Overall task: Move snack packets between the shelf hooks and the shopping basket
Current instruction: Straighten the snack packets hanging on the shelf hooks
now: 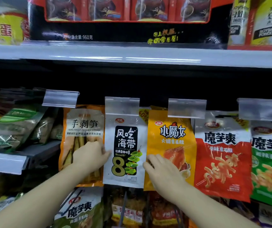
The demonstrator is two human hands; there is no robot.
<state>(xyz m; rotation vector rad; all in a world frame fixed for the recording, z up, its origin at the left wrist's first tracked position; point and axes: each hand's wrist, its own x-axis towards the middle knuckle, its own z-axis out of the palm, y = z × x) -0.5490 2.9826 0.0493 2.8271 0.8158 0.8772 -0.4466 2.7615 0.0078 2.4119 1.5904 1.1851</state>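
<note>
A white packet with black label and a big gold 8 (pixel 125 145) hangs from a hook under a clear price tag holder (pixel 122 106). My left hand (pixel 91 155) holds its left edge, thumb on the front and fingers behind. On the packet's right edge, my right hand (pixel 161 170) grips with fingertips tucked behind. An orange bamboo-shoot packet (pixel 82 127) hangs to its left, a yellow packet (pixel 171 137) to its right. No shopping basket is in view.
Red (pixel 222 158) and green (pixel 269 162) konjac packets hang further right. More packets (pixel 82 209) hang in the row below. A grey shelf (pixel 132 55) with boxed goods runs above the hooks. Green bags (pixel 13 129) lie on a side shelf at left.
</note>
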